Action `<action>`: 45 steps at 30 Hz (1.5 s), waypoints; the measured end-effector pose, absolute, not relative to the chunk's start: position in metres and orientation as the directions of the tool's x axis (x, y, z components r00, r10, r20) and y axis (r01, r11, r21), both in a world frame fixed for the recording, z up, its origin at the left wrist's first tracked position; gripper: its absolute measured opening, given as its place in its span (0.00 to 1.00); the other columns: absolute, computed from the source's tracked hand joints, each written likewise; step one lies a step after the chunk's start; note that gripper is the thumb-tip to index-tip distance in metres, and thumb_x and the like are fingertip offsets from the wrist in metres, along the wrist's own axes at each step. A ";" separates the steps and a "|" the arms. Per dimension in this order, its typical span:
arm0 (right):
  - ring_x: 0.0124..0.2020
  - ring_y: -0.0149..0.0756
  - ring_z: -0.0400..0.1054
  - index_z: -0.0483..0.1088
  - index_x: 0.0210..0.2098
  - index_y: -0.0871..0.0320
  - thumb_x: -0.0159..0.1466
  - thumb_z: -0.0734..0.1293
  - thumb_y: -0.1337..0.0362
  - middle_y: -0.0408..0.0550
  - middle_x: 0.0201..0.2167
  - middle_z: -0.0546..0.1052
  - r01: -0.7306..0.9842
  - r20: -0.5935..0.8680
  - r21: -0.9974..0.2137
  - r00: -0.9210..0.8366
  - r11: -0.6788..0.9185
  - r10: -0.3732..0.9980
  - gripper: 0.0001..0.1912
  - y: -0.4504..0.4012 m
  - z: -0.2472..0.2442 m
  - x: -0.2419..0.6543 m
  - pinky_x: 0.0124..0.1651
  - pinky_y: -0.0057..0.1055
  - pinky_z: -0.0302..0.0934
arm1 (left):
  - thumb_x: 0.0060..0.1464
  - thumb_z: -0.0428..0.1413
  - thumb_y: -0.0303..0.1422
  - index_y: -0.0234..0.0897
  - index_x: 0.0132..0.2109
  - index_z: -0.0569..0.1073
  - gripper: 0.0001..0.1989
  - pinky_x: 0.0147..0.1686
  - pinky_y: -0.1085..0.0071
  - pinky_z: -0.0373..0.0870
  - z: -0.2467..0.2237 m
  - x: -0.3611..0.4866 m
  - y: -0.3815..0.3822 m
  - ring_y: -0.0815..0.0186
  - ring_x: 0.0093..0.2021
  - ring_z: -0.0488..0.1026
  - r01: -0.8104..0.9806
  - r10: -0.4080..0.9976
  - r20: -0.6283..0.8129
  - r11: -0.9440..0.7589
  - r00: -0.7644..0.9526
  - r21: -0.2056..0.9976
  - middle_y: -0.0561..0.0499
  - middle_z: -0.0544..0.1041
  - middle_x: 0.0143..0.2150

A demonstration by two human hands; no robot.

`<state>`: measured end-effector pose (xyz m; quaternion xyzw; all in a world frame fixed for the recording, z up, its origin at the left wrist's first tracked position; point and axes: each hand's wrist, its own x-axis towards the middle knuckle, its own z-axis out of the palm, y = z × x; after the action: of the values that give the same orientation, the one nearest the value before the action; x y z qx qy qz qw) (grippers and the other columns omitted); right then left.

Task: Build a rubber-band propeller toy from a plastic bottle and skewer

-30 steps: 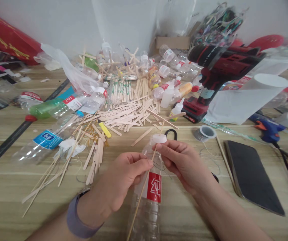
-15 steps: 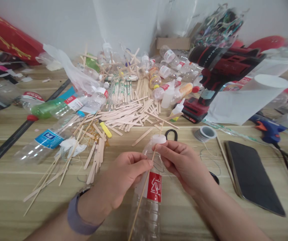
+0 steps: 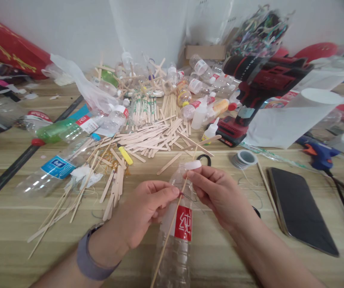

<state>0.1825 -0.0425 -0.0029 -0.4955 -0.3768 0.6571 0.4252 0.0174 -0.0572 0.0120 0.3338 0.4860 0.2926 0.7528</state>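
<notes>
A clear plastic bottle (image 3: 179,256) with a red-and-white label and a white cap (image 3: 193,165) lies in front of me, its neck pointing away. Along its top runs a thin bamboo skewer (image 3: 166,240). My right hand (image 3: 216,192) pinches the skewer between thumb and finger just below the cap. My left hand (image 3: 150,208), wearing a purple wristband, is closed in a pinch beside the skewer, over the bottle's shoulder. A thin dark wire (image 3: 191,198) curves out from the skewer at its fingertips. What lies inside the left pinch is mostly hidden.
Flat wooden sticks (image 3: 148,138) are heaped beyond the bottle. A cordless drill (image 3: 249,88) stands at the back right, with a wire spool (image 3: 244,159), a phone (image 3: 302,210) and a glue gun (image 3: 321,154) nearby. Left lie more bottles and a yellow-handled tool (image 3: 126,155).
My left fingertips have shifted slightly up and left, away from the skewer. The cap has tilted a little to the right; my right hand keeps its pinch.
</notes>
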 end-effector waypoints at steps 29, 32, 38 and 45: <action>0.13 0.21 0.41 0.64 0.21 0.56 0.53 0.73 0.51 0.32 0.12 0.57 -0.141 -0.299 -0.935 -0.172 -0.324 0.939 0.18 -0.046 -0.001 0.181 0.16 0.24 0.34 | 0.44 0.60 0.40 0.38 0.22 0.67 0.13 0.19 0.72 0.40 0.012 0.021 -0.056 0.76 0.17 0.45 -0.047 0.784 -0.515 0.563 0.346 0.825 0.63 0.56 0.14; 0.14 0.21 0.43 0.66 0.22 0.57 0.54 0.73 0.51 0.33 0.13 0.58 -0.150 -0.279 -0.941 -0.166 -0.304 0.946 0.18 -0.047 -0.001 0.180 0.17 0.24 0.36 | 0.46 0.59 0.40 0.38 0.23 0.67 0.12 0.19 0.71 0.41 0.014 0.022 -0.059 0.75 0.18 0.46 -0.003 0.797 -0.507 0.537 0.327 0.843 0.63 0.55 0.15; 0.16 0.23 0.43 0.68 0.24 0.57 0.56 0.71 0.53 0.33 0.14 0.58 -0.102 -0.249 -0.959 -0.149 -0.266 0.957 0.15 -0.050 -0.003 0.180 0.18 0.26 0.38 | 0.53 0.54 0.41 0.38 0.27 0.69 0.13 0.21 0.71 0.45 0.015 0.022 -0.065 0.72 0.22 0.50 0.202 0.847 -0.462 0.420 0.262 0.885 0.60 0.57 0.19; 0.16 0.23 0.42 0.68 0.25 0.57 0.57 0.70 0.54 0.33 0.15 0.57 -0.087 -0.234 -0.965 -0.154 -0.249 0.960 0.13 -0.051 -0.004 0.178 0.18 0.27 0.37 | 0.53 0.52 0.39 0.38 0.28 0.69 0.11 0.22 0.71 0.46 0.013 0.022 -0.063 0.71 0.22 0.51 0.258 0.838 -0.481 0.420 0.258 0.870 0.60 0.57 0.20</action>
<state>0.1776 -0.0515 -0.0036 -0.4931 -0.4424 0.6176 0.4239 0.0215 -0.0632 0.0132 0.4864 0.5636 0.2314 0.6263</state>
